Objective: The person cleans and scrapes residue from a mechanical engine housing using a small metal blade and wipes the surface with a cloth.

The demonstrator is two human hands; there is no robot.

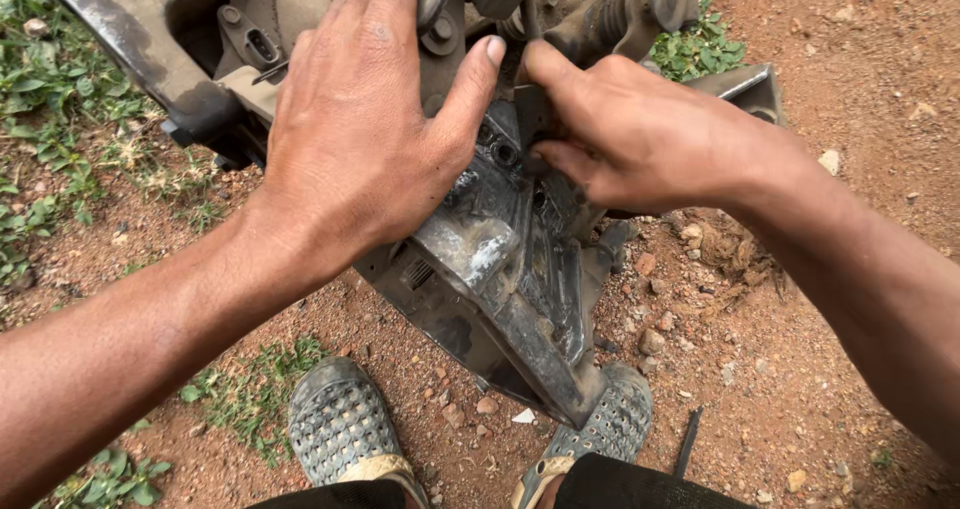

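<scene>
A dusty black plastic vehicle panel (520, 299), with grey metal brackets and bolts at its upper part, slants down toward my feet. My left hand (365, 119) lies spread over its upper middle, palm pressing on it, thumb stretched right. My right hand (625, 134) is beside it, fingers pinched on a small dark part (532, 109) at the panel's bolt area. What sits under the fingertips is hidden.
Red gravel ground (800, 349) with loose stones lies all around. Green weeds (50, 119) grow at the left. My two grey perforated shoes (340, 424) stand below the panel. A thin dark stick (687, 444) lies at the lower right.
</scene>
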